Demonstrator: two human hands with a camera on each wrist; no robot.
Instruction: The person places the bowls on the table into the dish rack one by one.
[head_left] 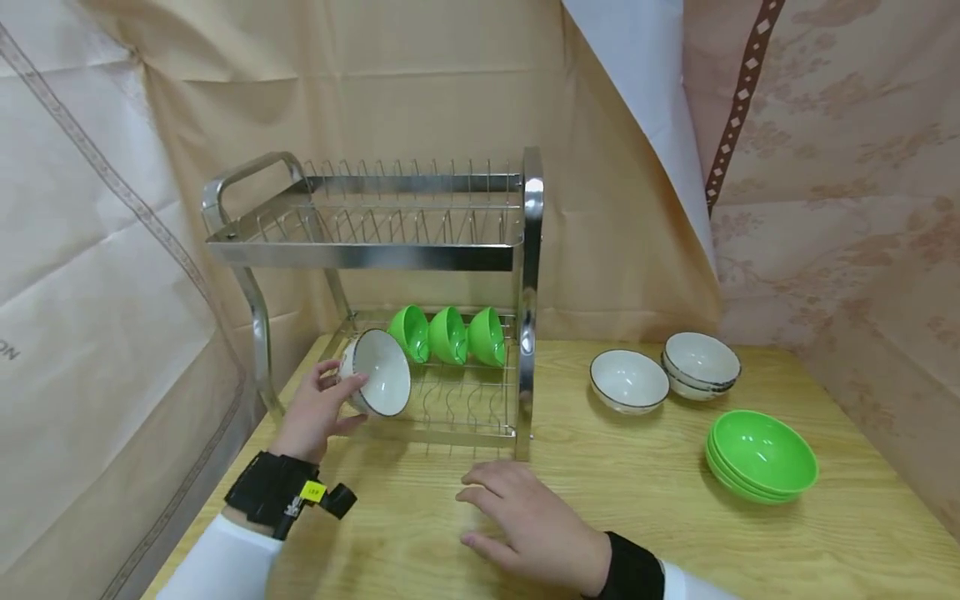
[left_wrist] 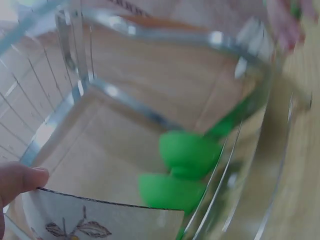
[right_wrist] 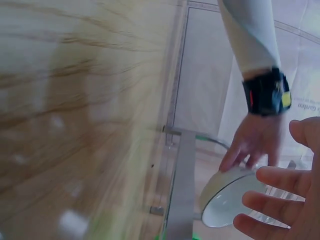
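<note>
My left hand (head_left: 318, 408) grips a white bowl (head_left: 384, 372) with a dark rim, tilted on its side at the left front of the rack's lower shelf. In the left wrist view the thumb (left_wrist: 22, 181) lies at the rim of this bowl (left_wrist: 105, 217), which bears a leaf pattern. Several green bowls (head_left: 447, 335) stand on edge in a row on the lower shelf, right of the white one. In front of the rack, my right hand (head_left: 528, 525) is over the table, its fingers loosely bent and holding nothing.
The two-tier metal dish rack (head_left: 367, 257) stands at the back left. To its right are a single white bowl (head_left: 628, 381) and stacked white bowls (head_left: 701, 362). Nearer the front right sits a stack of green bowls (head_left: 763, 454). Cloth (head_left: 630, 275) hangs behind the table.
</note>
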